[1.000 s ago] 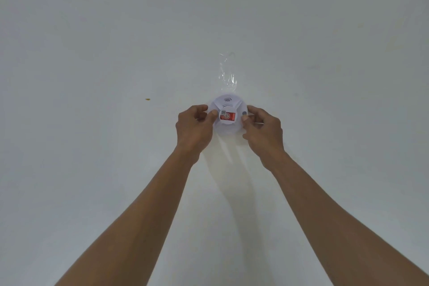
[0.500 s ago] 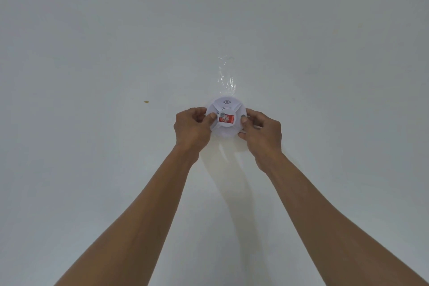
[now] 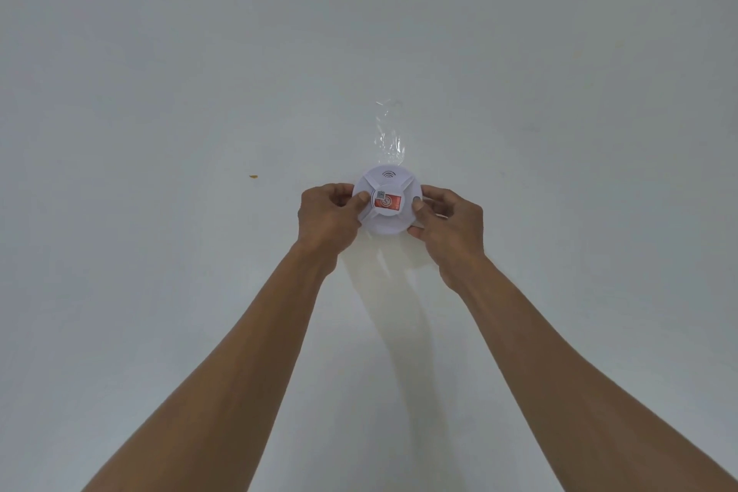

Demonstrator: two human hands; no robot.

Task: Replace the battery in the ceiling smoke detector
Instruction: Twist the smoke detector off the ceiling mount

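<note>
Two hands, left hand (image 3: 328, 216) and right hand (image 3: 451, 228), grip the round white plastic smoke detector (image 3: 386, 199) with curled fingers; an even, level twist should free it.

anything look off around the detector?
Yes. Crinkled clear tape is stuck to the ceiling just beyond the smoke detector, and a small orange speck sits off to its left. The detector itself looks intact.

A plain white ceiling (image 3: 159, 52) fills the view, evenly lit and greyer toward the edges. A crinkled strip of clear tape (image 3: 389, 132) clings to the paint near the centre, and a small yellowish speck (image 3: 253, 176) marks the surface well to its left.
</note>
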